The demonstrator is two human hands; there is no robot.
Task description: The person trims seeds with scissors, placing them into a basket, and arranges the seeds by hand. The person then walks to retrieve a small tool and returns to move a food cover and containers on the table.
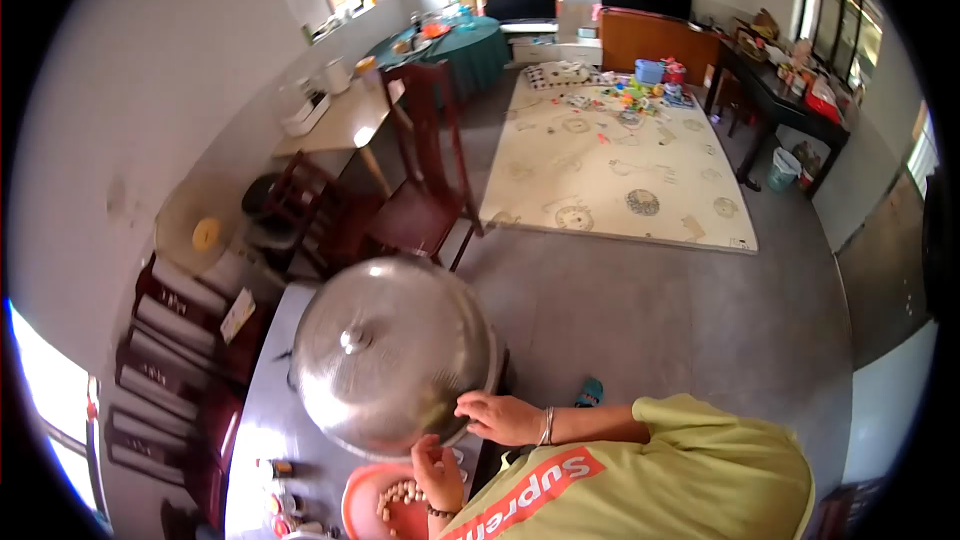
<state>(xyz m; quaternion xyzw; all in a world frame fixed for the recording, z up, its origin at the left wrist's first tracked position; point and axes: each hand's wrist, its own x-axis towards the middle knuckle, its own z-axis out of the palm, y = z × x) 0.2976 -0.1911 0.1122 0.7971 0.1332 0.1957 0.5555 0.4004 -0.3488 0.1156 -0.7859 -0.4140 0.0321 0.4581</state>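
Observation:
My right hand (490, 417) is by the lower right edge of a large, shiny, domed metal lid (395, 350) with a round knob. Its fingers are bent and pressed together; anything small between them is hidden. My left hand (437, 475) is just below it, over the edge of a pink basin (362, 495). Those fingers are curled inward too, and I cannot make out what they hold. Several small pale lumps (398, 498) lie in the basin. The lid rests on a grey table (315, 450) and covers whatever is beneath it.
Small jars (283, 468) stand on the table's near left part. Dark wooden chairs (180, 400) line the left wall, and a red-brown chair (425, 210) stands beyond the table. A standing fan (205, 230) is at the left. A patterned play mat (620, 175) with toys covers floor ahead.

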